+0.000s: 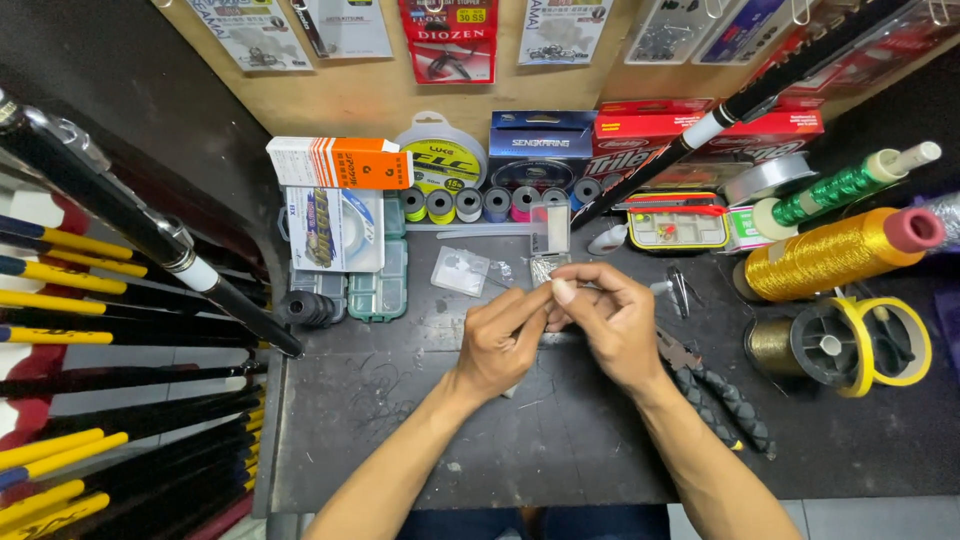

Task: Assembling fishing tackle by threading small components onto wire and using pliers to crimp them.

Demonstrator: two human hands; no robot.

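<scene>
A dark, scuffed workbench fills the middle of the view, with black-and-yellow fishing rods racked off at nine o'clock. One black rod slants across the bench's ten o'clock corner; another black rod leans in from one o'clock. At three o'clock lie a fat gold thread spool and, just below it, a black reel in a yellow rim. A row of small coloured thread bobbins runs along twelve o'clock, a clear tackle box sits at eleven, and black-handled pliers rest at four o'clock, right beside the forearm.

At the centre the two hands meet. The left hand has thumb and forefinger pinched together, tips touching those of the right hand, which is likewise pinched. Between them is something tiny and pale, perhaps a bit of line or a hook; it is too small to tell. A small clear packet lies just beyond at eleven o'clock.
</scene>
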